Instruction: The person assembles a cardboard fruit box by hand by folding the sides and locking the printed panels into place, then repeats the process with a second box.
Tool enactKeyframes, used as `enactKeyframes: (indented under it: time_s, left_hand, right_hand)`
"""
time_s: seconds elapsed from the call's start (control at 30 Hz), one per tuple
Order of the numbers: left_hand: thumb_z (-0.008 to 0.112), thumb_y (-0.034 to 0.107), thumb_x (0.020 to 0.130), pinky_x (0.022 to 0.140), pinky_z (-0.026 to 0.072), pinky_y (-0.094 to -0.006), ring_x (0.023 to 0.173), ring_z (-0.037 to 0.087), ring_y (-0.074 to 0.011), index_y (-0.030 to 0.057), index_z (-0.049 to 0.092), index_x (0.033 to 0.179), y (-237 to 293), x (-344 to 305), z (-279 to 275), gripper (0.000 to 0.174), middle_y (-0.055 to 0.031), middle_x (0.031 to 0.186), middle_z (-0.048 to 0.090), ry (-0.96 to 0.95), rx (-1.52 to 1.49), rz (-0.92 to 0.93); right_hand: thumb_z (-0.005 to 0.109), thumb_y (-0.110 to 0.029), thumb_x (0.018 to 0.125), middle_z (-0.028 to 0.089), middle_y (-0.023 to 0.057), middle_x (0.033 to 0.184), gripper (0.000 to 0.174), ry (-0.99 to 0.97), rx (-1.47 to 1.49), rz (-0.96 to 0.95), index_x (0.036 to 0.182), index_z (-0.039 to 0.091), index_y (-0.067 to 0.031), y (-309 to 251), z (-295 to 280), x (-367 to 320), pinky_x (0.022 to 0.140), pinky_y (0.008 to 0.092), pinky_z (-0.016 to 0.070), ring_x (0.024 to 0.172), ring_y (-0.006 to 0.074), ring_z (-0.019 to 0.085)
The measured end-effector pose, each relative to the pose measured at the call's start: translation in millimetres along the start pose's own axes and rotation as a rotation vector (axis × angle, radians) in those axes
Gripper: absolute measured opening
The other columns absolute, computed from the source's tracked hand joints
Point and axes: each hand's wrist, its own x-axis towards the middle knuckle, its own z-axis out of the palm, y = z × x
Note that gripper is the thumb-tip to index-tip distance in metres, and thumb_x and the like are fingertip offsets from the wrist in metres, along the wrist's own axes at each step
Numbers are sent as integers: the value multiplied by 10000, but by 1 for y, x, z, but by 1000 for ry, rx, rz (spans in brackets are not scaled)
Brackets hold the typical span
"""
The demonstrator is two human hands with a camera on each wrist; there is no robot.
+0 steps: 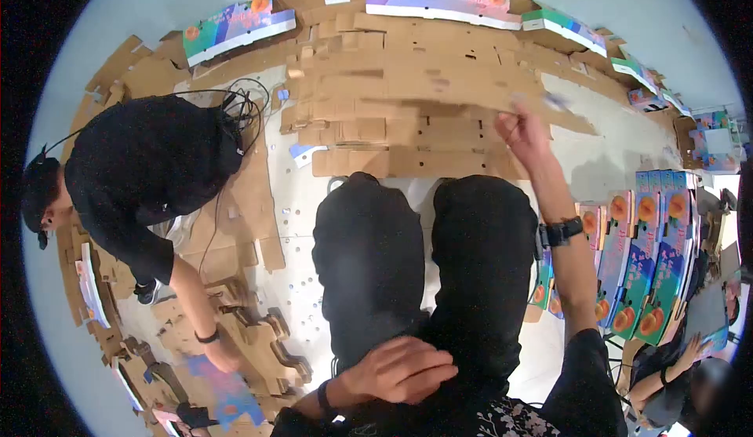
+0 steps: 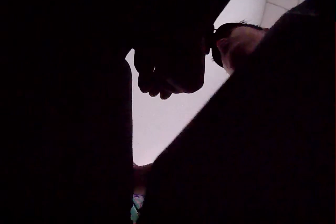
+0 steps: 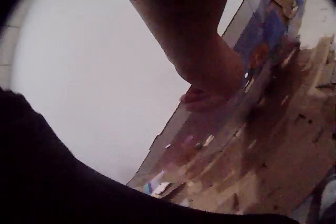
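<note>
My right hand (image 1: 525, 132) is held out over flat brown cardboard (image 1: 439, 64) on the floor, its fingers bent and blurred. In the right wrist view that hand (image 3: 215, 79) overlaps the edge of a printed cardboard piece (image 3: 257, 56); whether it grips, touches or only passes over it, I cannot tell. A small blurred patch lies just right of the fingers in the head view. On my lap rests my left hand (image 1: 408, 370), fingers loosely curled, holding nothing visible. The left wrist view is mostly dark, with the hand (image 2: 170, 71) as a silhouette.
At the left a person in black (image 1: 149, 162) bends over, one hand by a blurred printed sheet (image 1: 223, 390). Printed boxes (image 1: 647, 256) stand stacked at my right. Another person (image 1: 667, 386) holds a box there. Printed cartons (image 1: 443, 5) lie along the far wall.
</note>
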Motion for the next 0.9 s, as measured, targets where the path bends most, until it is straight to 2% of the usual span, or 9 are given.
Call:
enactKeyframes:
  time_s: [0.07, 0.3, 0.4, 0.47, 0.57, 0.73, 0.77, 0.83, 0.9]
  left_hand:
    - [731, -5, 722, 683, 569, -334, 815, 680, -229, 31, 712, 1000, 0, 2, 1, 280, -84, 1022, 667, 8, -4, 12]
    - [656, -78, 733, 723, 534, -368, 828, 666, -259, 54, 675, 1019, 1, -3, 1, 316, -97, 982, 689, 124, -67, -2]
    - [637, -78, 789, 744, 539, -388, 942, 648, -220, 58, 615, 1151, -4, -7, -3, 387, -106, 1097, 669, 395, -46, -29]
    - [605, -72, 833, 893, 522, -428, 958, 641, -275, 68, 654, 1006, 24, 25, -3, 228, -109, 923, 674, 924, -691, -375]
    - [515, 47, 931, 1023, 434, -492, 1122, 564, -299, 81, 493, 1335, -63, -68, -32, 405, -158, 1284, 535, 897, -823, -140]
    - [369, 313, 1049, 1217, 213, -522, 1506, 244, -304, 128, 118, 1608, -90, -48, -126, 640, -158, 1673, 84, 798, -646, -48]
    - [363, 401, 1046, 1241, 112, -511, 1549, 73, -295, 121, 134, 1606, -92, -50, -134, 666, -146, 1678, 83, 832, -686, -143]
    - [335, 401, 1052, 1240, 125, -503, 1545, 100, -290, 118, 133, 1605, -33, -29, -118, 654, -146, 1677, 89, 818, -938, -102]
    - [317, 448, 1063, 1252, 113, -455, 1549, 66, -273, 134, 24, 1614, -40, -59, -123, 699, -89, 1688, 27, 700, -1133, -10]
  right_hand:
    - [534, -199, 1019, 679, 51, 902, 166, -29, -8, -112, 1019, 618, -56, -43, 19, -35, 801, 394, 589, 770, 205, 665]
    - [556, -184, 1016, 701, 52, 953, 172, -284, 55, -464, 1110, 632, -62, -128, 82, -205, 714, 335, 562, 788, 163, 668]
    - [511, -169, 1032, 694, 40, 1033, 185, -581, 80, -451, 1127, 623, -56, -136, 80, -245, 812, 332, 545, 883, 130, 658]
    - [483, -187, 1039, 697, 67, 1130, 268, -488, 118, -506, 1216, 606, -28, -134, 95, -273, 918, 342, 522, 979, 181, 675]
    - [488, -192, 1031, 675, 110, 1211, 330, -350, 171, -604, 1291, 577, -11, -128, 107, -298, 961, 369, 518, 1075, 232, 667]
    - [575, -188, 965, 643, 161, 1265, 437, -513, -6, -532, 1350, 520, 12, -133, 61, -315, 961, 412, 532, 1127, 258, 652]
    - [619, -186, 919, 636, 167, 1264, 528, -374, -77, -589, 1378, 480, 34, -123, 56, -319, 943, 410, 544, 1120, 258, 655]
    - [631, -186, 908, 632, 173, 1262, 555, -464, -123, -515, 1384, 465, 48, -111, 22, -314, 928, 400, 552, 1103, 256, 663]
    - [639, -188, 902, 630, 182, 1260, 577, -484, -158, -509, 1389, 453, 59, -102, 12, -319, 914, 388, 558, 1089, 253, 669]
